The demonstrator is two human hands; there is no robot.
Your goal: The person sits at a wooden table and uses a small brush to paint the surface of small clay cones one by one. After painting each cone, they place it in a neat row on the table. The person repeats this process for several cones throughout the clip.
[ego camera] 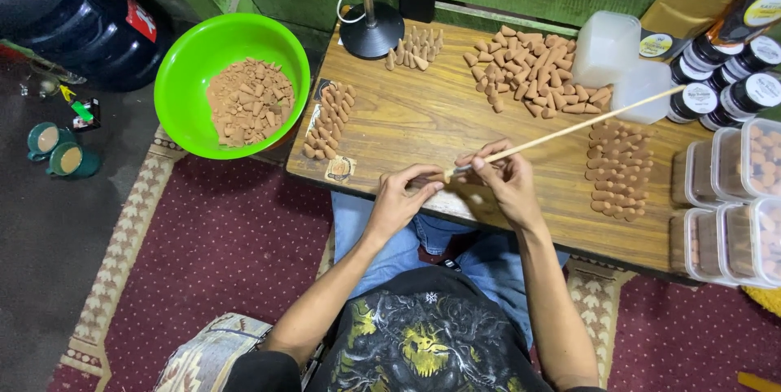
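Nearest you, your lap in blue jeans [455,250] sits under the counter [423,128] edge, and just above it your two hands meet. Your left hand [400,197] has its grip pinched shut on something small at the stick's near tip; I cannot tell what, as the fingers hide it. Your right hand [506,180] has its grip closed around the thin wooden stick [569,128], whose long axis runs from your fingers up and to the right, far end pointing at the black-lidded jars [724,83]. By the look of it, much is done: brown cones lie in a loose pile [533,71] and in tidy rows [620,168], while the green bowl [183,83] beside the counter holds many more.
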